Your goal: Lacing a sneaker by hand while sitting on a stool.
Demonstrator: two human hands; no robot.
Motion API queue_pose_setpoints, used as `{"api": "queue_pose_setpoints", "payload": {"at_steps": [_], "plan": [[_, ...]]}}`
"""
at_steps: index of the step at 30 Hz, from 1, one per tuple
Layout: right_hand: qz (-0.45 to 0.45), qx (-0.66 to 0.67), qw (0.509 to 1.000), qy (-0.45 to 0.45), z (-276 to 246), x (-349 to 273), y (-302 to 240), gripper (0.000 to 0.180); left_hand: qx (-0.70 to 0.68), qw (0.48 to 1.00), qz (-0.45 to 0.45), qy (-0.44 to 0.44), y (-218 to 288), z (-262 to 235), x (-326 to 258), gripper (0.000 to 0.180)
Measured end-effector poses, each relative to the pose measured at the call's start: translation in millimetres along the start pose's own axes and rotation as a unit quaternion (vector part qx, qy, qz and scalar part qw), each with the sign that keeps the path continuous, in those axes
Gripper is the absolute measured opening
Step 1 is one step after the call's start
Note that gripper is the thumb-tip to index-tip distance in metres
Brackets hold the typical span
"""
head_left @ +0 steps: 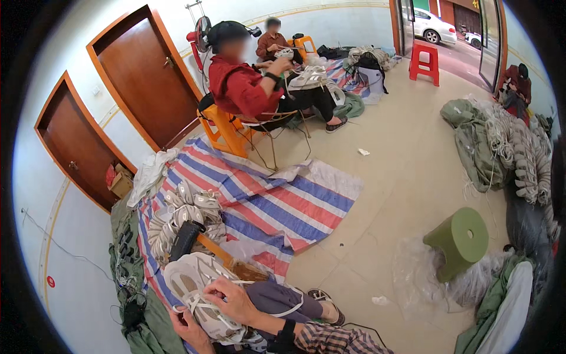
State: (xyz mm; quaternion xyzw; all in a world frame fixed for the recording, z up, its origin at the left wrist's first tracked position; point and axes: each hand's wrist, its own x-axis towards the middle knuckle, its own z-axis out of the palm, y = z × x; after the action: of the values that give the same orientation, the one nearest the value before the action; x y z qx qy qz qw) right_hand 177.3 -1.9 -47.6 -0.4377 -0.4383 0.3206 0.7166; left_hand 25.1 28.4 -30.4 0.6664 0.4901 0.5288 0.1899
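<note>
A beige and white sneaker (pixel 191 280) rests across my lap, its toe pointing away from me. Pale laces crisscross its top. My left hand (pixel 191 333) is closed on the near left side of the shoe. Over the lacing, my right hand (pixel 233 304) has its fingers pinched on the white shoelace (pixel 206 305); the fingertips partly hide the grip. A loose lace end (pixel 292 307) trails across my dark trouser leg to the right. Just beyond the toe lies a pile of similar beige sneakers (pixel 186 206).
A striped red, white and blue sheet (pixel 253 189) covers the floor ahead. Beside the pile stands a wooden piece with a black top (pixel 187 239). A green stool (pixel 463 239) is at right, near plastic wrap. A person in red (pixel 244 88) sits ahead; others work farther off.
</note>
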Motion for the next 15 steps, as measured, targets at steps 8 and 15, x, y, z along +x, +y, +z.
{"api": "queue_pose_setpoints", "payload": {"at_steps": [8,15], "plan": [[-0.011,-0.016,1.0,0.014,-1,-1,-1,0.013,0.004,0.999,-0.034,-0.007,10,-3,-4,0.015],[-0.015,-0.021,0.999,0.028,0,2,-2,0.013,0.042,0.997,-0.057,-0.007,13,1,-1,0.008]]}}
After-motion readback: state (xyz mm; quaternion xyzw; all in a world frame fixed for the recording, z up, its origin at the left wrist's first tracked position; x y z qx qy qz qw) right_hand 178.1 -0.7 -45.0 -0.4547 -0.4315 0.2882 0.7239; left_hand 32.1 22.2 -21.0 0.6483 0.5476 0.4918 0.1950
